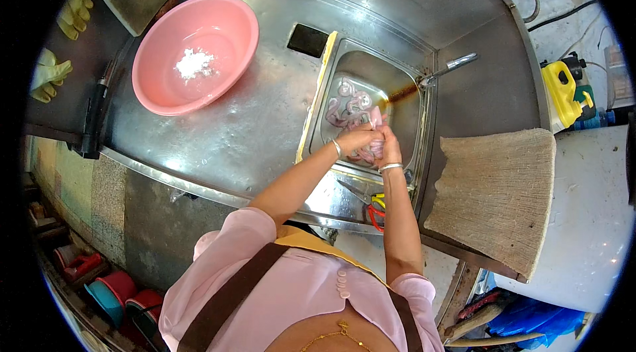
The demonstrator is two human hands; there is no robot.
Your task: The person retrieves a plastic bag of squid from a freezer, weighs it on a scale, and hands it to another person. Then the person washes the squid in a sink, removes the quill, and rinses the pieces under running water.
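Both hands are together inside the stainless-steel sink (405, 68). My left hand (357, 138) grips a piece of slick raw pink meat (376, 117), which sticks up past the fingers. My right hand (390, 147) closes on the same meat from the other side, and part of it shows between the wrists. More long, curled pale-pink pieces (348, 103) lie in the basin beyond my left hand. Squid, octopus or intestine: I cannot tell which. The fingers partly hide one another. Scissors (370, 200) with red and yellow handles lie on the sink's front ledge, near my right forearm.
A pink plastic basin (238, 19) holding white powder (195, 63) stands on the steel counter (218, 145), left of the sink. A metal faucet (449, 68) juts from the right wall. A tan cloth (497, 198) drapes over the right edge. Gloves (49, 76) hang far left.
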